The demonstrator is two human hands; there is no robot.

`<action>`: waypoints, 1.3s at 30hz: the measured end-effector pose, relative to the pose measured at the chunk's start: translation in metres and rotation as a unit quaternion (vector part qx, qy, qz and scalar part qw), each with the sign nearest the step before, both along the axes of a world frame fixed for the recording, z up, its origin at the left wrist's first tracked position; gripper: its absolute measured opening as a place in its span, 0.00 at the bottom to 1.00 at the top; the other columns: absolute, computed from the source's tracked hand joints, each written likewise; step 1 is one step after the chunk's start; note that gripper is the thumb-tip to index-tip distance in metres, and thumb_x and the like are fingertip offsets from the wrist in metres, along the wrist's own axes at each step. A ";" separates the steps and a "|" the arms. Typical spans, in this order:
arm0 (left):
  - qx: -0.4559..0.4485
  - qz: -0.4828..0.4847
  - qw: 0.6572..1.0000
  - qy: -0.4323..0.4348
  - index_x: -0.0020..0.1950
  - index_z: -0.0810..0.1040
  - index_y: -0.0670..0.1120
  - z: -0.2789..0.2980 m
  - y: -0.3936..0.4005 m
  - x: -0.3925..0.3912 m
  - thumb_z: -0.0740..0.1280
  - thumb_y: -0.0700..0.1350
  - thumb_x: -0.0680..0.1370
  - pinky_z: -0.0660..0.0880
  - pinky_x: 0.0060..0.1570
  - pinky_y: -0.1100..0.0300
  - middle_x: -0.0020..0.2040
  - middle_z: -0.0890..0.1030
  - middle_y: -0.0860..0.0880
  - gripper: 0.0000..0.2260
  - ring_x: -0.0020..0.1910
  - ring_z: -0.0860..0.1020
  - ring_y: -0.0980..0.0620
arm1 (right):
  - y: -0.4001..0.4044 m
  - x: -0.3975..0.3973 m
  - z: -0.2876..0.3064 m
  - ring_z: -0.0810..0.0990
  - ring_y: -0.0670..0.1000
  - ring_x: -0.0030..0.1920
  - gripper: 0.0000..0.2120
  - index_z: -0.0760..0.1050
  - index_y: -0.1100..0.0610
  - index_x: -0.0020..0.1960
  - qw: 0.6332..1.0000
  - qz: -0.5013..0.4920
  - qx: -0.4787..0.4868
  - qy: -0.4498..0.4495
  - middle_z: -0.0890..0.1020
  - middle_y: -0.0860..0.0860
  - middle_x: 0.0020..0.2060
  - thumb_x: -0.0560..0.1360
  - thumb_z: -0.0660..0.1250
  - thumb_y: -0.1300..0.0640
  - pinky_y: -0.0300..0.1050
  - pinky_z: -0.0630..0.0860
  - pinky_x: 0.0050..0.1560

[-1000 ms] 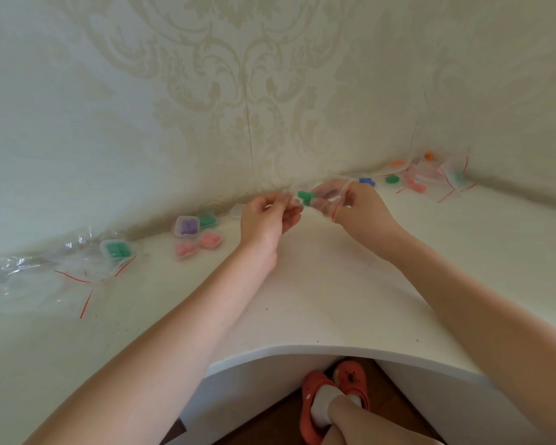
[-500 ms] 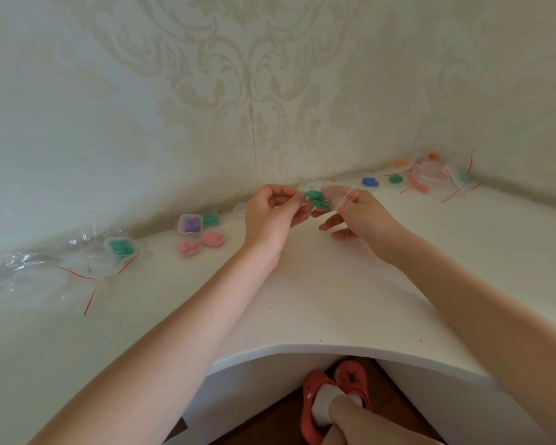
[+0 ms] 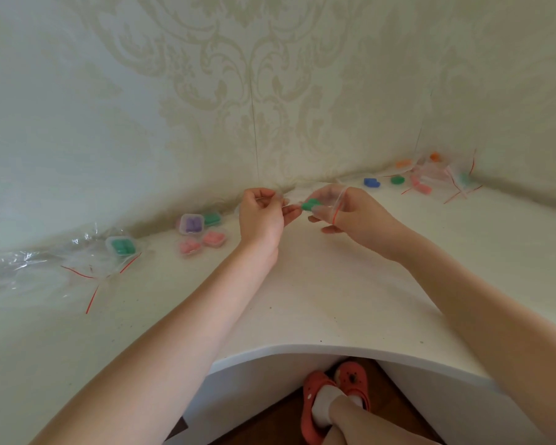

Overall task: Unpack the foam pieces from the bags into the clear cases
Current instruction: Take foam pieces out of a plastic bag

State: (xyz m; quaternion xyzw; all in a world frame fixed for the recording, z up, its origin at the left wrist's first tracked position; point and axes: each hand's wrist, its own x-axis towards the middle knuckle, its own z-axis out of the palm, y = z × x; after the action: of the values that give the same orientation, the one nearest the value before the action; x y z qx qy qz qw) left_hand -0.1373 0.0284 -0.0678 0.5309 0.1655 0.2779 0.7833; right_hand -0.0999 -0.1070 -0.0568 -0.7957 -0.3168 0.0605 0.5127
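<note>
Your right hand (image 3: 355,216) pinches the bag (image 3: 329,200); your left hand (image 3: 262,213) pinches its edge (green foam piece (image 3: 309,205) emerging). Next, draw it out.

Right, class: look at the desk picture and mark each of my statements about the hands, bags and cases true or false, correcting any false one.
1. Both hands hold one small bag above the desk. True: left hand and right hand pinch the bag.
2. The foam piece at the bag is purple. False: the foam piece is green.
3. A case with purple foam sits left of the hands. True: the purple case is by the wall.
4. The green case lies on the floor. False: the green case is on the desk, among empty bags.
5. A blue piece lies right of the hands. True: blue piece.
</note>
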 end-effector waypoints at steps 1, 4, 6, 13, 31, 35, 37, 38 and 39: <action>0.007 0.015 1.000 0.003 0.42 0.66 0.44 -0.001 0.001 0.001 0.58 0.32 0.79 0.79 0.32 0.64 0.37 0.72 0.45 0.09 0.25 0.77 0.56 | 0.001 -0.001 -0.002 0.80 0.50 0.49 0.08 0.77 0.57 0.53 0.999 -0.014 -0.029 -0.044 0.81 0.54 0.49 0.77 0.66 0.54 0.40 0.77 0.48; 0.037 0.062 0.997 0.017 0.42 0.66 0.46 -0.005 0.006 0.002 0.58 0.32 0.79 0.78 0.33 0.61 0.38 0.72 0.45 0.10 0.23 0.77 0.57 | 0.003 -0.002 -0.007 0.78 0.51 0.53 0.07 0.76 0.54 0.52 0.992 -0.007 -0.087 -0.095 0.80 0.53 0.55 0.77 0.66 0.53 0.38 0.73 0.51; 0.077 0.086 0.993 0.013 0.42 0.65 0.46 -0.006 0.008 0.001 0.57 0.32 0.79 0.79 0.36 0.56 0.37 0.72 0.46 0.11 0.22 0.76 0.59 | 0.004 -0.005 -0.006 0.78 0.52 0.57 0.03 0.74 0.50 0.49 0.997 0.016 -0.064 -0.042 0.78 0.53 0.59 0.76 0.66 0.53 0.45 0.76 0.56; 0.255 0.156 0.954 -0.003 0.43 0.64 0.46 -0.007 0.011 -0.006 0.54 0.31 0.78 0.80 0.37 0.50 0.36 0.71 0.49 0.11 0.30 0.77 0.49 | 0.001 -0.008 0.004 0.76 0.38 0.52 0.05 0.76 0.52 0.42 0.998 0.050 -0.023 -0.010 0.78 0.41 0.47 0.76 0.67 0.60 0.50 0.78 0.53; 0.473 0.347 0.805 0.087 0.40 0.83 0.41 0.023 0.135 -0.124 0.56 0.31 0.70 0.73 0.47 0.56 0.40 0.82 0.42 0.16 0.44 0.80 0.43 | -0.014 0.004 -0.005 0.78 0.50 0.35 0.16 0.74 0.56 0.59 0.993 -0.044 0.083 0.075 0.78 0.55 0.39 0.78 0.53 0.67 0.41 0.78 0.43; 0.484 0.373 0.775 0.164 0.43 0.83 0.38 0.013 0.173 -0.160 0.57 0.29 0.72 0.70 0.49 0.57 0.45 0.83 0.39 0.15 0.49 0.79 0.40 | -0.013 0.003 -0.008 0.73 0.48 0.32 0.17 0.78 0.57 0.44 0.996 -0.063 0.035 0.060 0.76 0.53 0.36 0.76 0.51 0.68 0.35 0.71 0.32; 0.497 0.366 0.763 0.195 0.42 0.83 0.37 0.006 0.184 -0.169 0.56 0.28 0.71 0.71 0.52 0.53 0.46 0.82 0.38 0.16 0.51 0.78 0.38 | -0.013 0.004 -0.009 0.73 0.48 0.31 0.16 0.75 0.57 0.40 0.995 -0.075 0.026 0.064 0.76 0.52 0.35 0.76 0.51 0.68 0.36 0.69 0.31; 0.503 0.359 0.757 0.210 0.42 0.83 0.37 0.003 0.187 -0.171 0.56 0.28 0.71 0.72 0.51 0.52 0.46 0.82 0.38 0.16 0.51 0.77 0.37 | -0.013 0.004 -0.009 0.72 0.48 0.31 0.16 0.74 0.57 0.38 0.994 -0.080 0.022 0.065 0.76 0.52 0.34 0.75 0.51 0.68 0.36 0.69 0.31; 0.505 0.353 0.754 0.230 0.42 0.83 0.37 0.001 0.189 -0.172 0.56 0.27 0.70 0.72 0.50 0.51 0.47 0.82 0.38 0.16 0.52 0.77 0.37 | -0.013 0.004 -0.009 0.72 0.47 0.31 0.15 0.73 0.57 0.36 0.994 -0.083 0.018 0.064 0.76 0.52 0.34 0.75 0.51 0.68 0.36 0.68 0.31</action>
State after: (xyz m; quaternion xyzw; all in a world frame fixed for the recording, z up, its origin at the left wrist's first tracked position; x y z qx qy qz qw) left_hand -0.3094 0.2172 -0.0671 0.8010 0.3521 0.4469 0.1864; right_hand -0.0956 -0.1197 -0.0655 -0.8042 -0.2173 0.0630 0.5496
